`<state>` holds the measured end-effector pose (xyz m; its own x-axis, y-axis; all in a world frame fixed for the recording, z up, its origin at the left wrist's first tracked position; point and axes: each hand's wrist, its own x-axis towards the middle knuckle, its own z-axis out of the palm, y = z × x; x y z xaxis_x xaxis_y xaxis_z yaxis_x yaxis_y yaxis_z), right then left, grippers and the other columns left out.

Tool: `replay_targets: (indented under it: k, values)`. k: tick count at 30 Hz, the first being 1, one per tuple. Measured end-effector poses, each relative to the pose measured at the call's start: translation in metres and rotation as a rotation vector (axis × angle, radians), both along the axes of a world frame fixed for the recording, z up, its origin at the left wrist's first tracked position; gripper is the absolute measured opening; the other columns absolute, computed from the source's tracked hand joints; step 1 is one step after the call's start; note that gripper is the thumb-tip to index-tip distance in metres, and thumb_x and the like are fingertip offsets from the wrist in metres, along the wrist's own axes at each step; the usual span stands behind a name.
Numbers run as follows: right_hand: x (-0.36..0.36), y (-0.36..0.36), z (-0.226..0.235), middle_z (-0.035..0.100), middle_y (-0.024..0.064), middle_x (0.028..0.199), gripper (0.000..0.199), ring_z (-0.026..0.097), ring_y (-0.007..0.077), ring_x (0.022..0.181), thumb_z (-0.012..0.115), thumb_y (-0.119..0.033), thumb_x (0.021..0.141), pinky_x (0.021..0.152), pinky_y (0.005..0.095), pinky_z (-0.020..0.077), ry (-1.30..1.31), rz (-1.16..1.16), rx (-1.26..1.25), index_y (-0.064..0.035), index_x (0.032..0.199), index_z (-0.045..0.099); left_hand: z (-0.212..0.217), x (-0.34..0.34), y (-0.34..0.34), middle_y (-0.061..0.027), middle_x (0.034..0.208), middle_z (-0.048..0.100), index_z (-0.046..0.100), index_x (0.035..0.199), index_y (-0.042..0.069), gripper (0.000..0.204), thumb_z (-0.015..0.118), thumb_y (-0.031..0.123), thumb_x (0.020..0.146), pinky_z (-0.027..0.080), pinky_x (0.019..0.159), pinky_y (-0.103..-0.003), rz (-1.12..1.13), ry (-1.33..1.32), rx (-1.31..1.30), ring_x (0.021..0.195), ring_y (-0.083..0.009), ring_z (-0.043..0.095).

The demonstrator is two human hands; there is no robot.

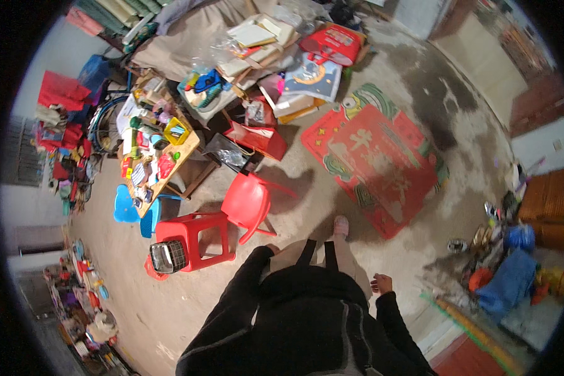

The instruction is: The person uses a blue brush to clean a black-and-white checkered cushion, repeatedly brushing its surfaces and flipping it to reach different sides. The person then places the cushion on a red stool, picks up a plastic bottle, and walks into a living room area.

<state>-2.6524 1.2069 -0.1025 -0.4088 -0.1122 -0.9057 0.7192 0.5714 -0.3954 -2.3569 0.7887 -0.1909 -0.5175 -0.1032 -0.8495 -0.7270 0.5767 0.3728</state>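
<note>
The person stood on a concrete floor [370, 263], seen from above in a dark top. The right hand [381, 284] hung at the side with fingers loosely curled, holding nothing. The left hand [272, 249] was mostly hidden at the end of its sleeve, so whether it was open or closed could not be told; it held nothing visible. Just left of it stood a red chair [247, 203], and beside that a red stool [191, 238] with a small dark wire cage [168, 255] at its front left corner. Beyond them a low wooden table [188, 147] was crowded with toys. A large red mat [376, 166] lay on the floor ahead of the person's foot [341, 225].
</note>
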Motion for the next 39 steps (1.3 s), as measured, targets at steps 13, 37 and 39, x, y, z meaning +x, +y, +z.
replay_targets:
  k: [13, 37, 39]
  values:
    - [-0.27, -0.228, -0.022, 0.055, 0.0066, 0.06, 0.031, 0.051, 0.0134, 0.045, 0.055, -0.031, 0.085, 0.038, 0.0276, 0.0399, 0.244, 0.462, -0.09, -0.0042, 0.07, 0.057, 0.048, -0.003, 0.029, -0.0197, 0.084, 0.064, 0.067, 0.083, 0.004, 0.06, 0.045, 0.059, 0.08, 0.046, 0.078, -0.042, 0.771, 0.084, -0.116, 0.086, -0.0339, 0.06]
    - [-0.221, -0.638, 0.01, 0.059, 0.0085, 0.072, 0.026, 0.055, 0.0147, 0.058, 0.051, -0.023, 0.091, 0.054, 0.0317, 0.045, 0.137, 1.577, -0.063, 0.002, 0.09, 0.058, 0.018, -0.135, -0.174, -0.0114, 0.075, 0.064, 0.06, 0.084, 0.003, 0.024, 0.058, 0.028, 0.083, 0.049, 0.063, -0.033, 1.821, 0.299, 0.116, 0.07, -0.0205, 0.063]
    - [-0.22, -0.655, -0.015, 0.06, 0.0097, 0.074, 0.025, 0.056, 0.0177, 0.06, 0.051, -0.022, 0.09, 0.056, 0.0338, 0.0451, 0.127, 1.677, -0.048, 0.0014, 0.09, 0.058, 0.009, -0.137, -0.203, -0.0072, 0.076, 0.063, 0.057, 0.089, 0.005, 0.019, 0.057, 0.024, 0.085, 0.048, 0.061, -0.029, 2.08, 0.344, 0.197, 0.07, -0.0151, 0.062]
